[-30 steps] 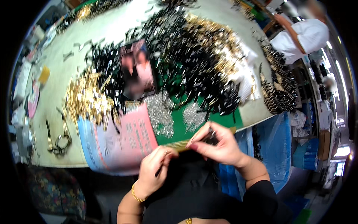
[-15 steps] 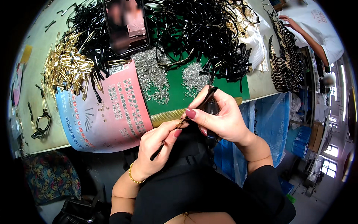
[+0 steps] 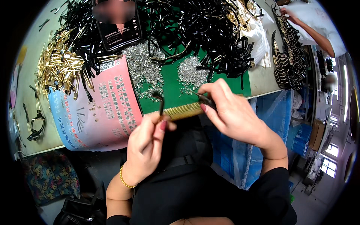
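Fingers of the left hand (image 3: 143, 144) pinch tight on a thin, dark, glossy temple arm (image 3: 161, 106), held before the green mat (image 3: 173, 92); its long axis stands near upright, hooked end up and bending left. The right hand's (image 3: 236, 112) fingers close around a slim dark tool (image 3: 207, 100), fine tip pointing up-left. Beyond: yellow mesh-textured strip (image 3: 183, 111), grainy silvery metal bits (image 3: 144, 69), tangled black pieces (image 3: 225, 48).
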`<control>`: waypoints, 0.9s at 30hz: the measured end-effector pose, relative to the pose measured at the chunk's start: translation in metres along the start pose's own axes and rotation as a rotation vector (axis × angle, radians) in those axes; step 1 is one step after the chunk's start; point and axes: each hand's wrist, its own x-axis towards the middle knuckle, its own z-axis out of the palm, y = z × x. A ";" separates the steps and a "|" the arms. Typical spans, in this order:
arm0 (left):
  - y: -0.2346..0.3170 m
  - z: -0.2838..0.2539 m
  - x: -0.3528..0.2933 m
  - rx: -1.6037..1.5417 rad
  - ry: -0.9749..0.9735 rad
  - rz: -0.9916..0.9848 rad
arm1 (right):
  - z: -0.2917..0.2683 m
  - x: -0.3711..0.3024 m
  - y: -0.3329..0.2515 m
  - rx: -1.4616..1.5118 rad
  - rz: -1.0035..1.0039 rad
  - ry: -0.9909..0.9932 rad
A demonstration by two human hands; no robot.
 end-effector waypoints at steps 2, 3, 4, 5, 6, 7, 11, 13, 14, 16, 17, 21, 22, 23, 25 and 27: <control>0.008 0.002 0.005 -0.003 0.046 -0.081 | 0.001 0.002 0.003 -0.130 -0.025 -0.004; 0.015 0.002 0.011 0.057 0.016 -0.101 | 0.000 0.003 0.002 -0.159 -0.007 -0.023; 0.014 0.004 0.014 0.013 0.000 -0.144 | 0.000 0.005 0.002 -0.189 0.011 -0.044; 0.013 0.007 0.017 -0.030 -0.013 -0.187 | 0.005 0.004 0.005 -0.165 0.011 0.023; 0.015 0.008 0.020 -0.090 -0.041 -0.243 | 0.005 0.005 0.006 -0.173 0.004 0.018; 0.007 0.015 0.021 -0.213 -0.022 -0.220 | 0.005 0.005 0.006 -0.181 -0.003 0.012; 0.014 0.016 0.031 -0.195 0.004 -0.190 | 0.005 0.008 0.007 -0.180 -0.027 0.013; 0.012 0.014 0.040 -0.165 0.024 -0.174 | 0.006 0.010 0.008 -0.175 -0.039 0.014; 0.011 0.013 0.039 -0.178 -0.004 -0.190 | 0.007 0.010 0.008 -0.172 -0.047 0.014; 0.011 0.011 0.038 -0.202 -0.054 -0.220 | 0.006 0.011 0.009 -0.174 -0.048 -0.002; 0.013 0.009 0.034 -0.200 -0.062 -0.240 | 0.005 0.012 0.009 -0.175 -0.049 -0.010; 0.015 0.001 0.018 -0.116 -0.017 -0.224 | 0.005 0.012 0.008 -0.178 -0.043 -0.024; 0.015 0.000 0.015 -0.078 0.001 -0.213 | 0.003 0.013 0.006 -0.194 -0.034 -0.042; 0.016 -0.004 0.013 -0.032 -0.006 -0.213 | 0.002 0.014 0.005 -0.210 -0.026 -0.059; 0.014 -0.006 0.011 0.045 0.041 -0.163 | 0.000 0.018 0.007 -0.212 -0.016 -0.105; 0.012 -0.008 0.012 0.136 0.074 -0.128 | -0.004 0.020 0.006 -0.162 -0.006 -0.161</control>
